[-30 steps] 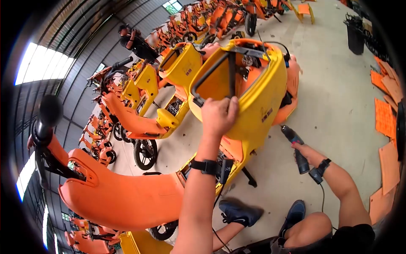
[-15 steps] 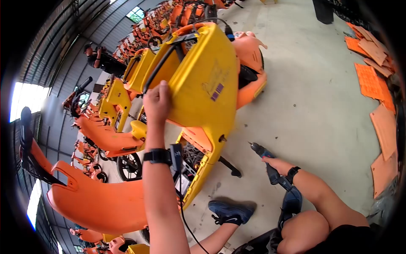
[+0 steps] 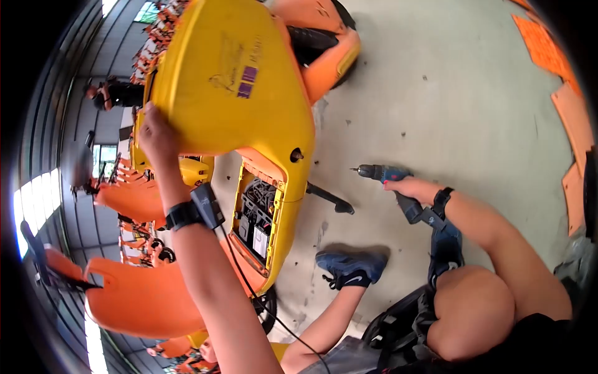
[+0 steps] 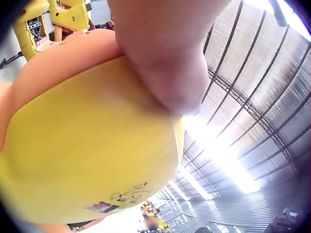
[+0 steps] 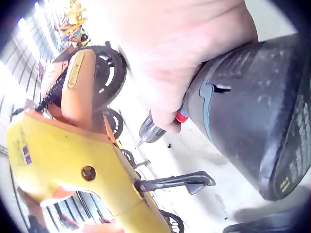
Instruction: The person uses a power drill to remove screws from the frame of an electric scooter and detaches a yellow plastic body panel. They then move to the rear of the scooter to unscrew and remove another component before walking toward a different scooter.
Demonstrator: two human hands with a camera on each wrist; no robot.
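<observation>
My left hand [image 3: 159, 140] grips the rim of a scooter's yellow rear body panel [image 3: 243, 81], its fingers over the far edge and hidden. In the left wrist view the hand [image 4: 165, 58] lies along the top edge of the same panel. Below the panel, an open compartment [image 3: 255, 218] shows wiring and electronic parts. My right hand [image 3: 408, 187] holds a cordless drill [image 3: 380, 172] by its handle, the bit pointing left toward the scooter but apart from it. The right wrist view shows the drill's dark battery base [image 5: 257, 111] close up.
The scooter's kickstand [image 3: 331, 198] sticks out toward the drill. Orange panels [image 3: 542, 50] lie on the floor at right. My shoe [image 3: 352, 265] is beside the scooter. Rows of scooters and a standing person [image 3: 115, 95] are at left.
The view has swung right and down, so the scooter appears farther left and its open compartment shows more. The left hand stays on the panel's rim; the drill now points more level leftward.
</observation>
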